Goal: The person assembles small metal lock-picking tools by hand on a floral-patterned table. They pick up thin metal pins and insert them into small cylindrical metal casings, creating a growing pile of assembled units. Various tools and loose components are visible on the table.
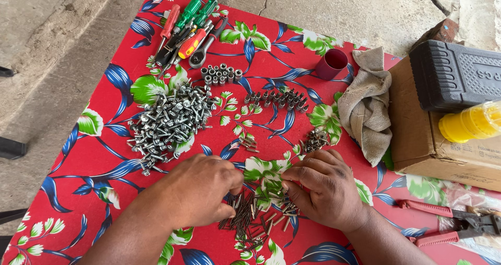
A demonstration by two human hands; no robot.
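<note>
Head view: left hand and right hand, fingers curled, pinch small dark nails.

A loose heap of thin dark nails, perhaps screws, lies scattered flat.

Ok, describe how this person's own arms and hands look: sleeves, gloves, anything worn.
Both arms are bare as far as the picture shows: no sleeves reach into view. The left hand and right hand wear no gloves, and no ring, watch or bracelet can be seen on the fingers or wrists. The fingernails look short.
</note>
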